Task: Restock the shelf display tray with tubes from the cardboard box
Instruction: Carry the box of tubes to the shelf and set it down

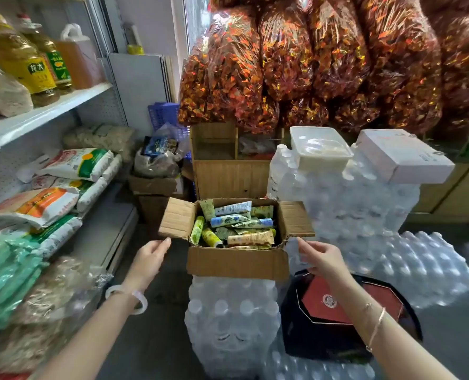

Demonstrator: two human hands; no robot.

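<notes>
We see the cardboard box (236, 263) sitting open on a pack of water bottles (229, 314) in the middle, full of tubes (241, 223), and our left hand (151, 255) and right hand (321, 257) are just beside its left and right flaps with loose fingers, holding nothing.

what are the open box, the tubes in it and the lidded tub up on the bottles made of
Box: brown corrugated cardboard, matte; ribbed flaps and creased edges show it. Tubes: probably soft plastic or laminate, printed, slightly glossy with crimped ends. Tub: likely translucent plastic, cloudy white with a moulded lid.
</notes>
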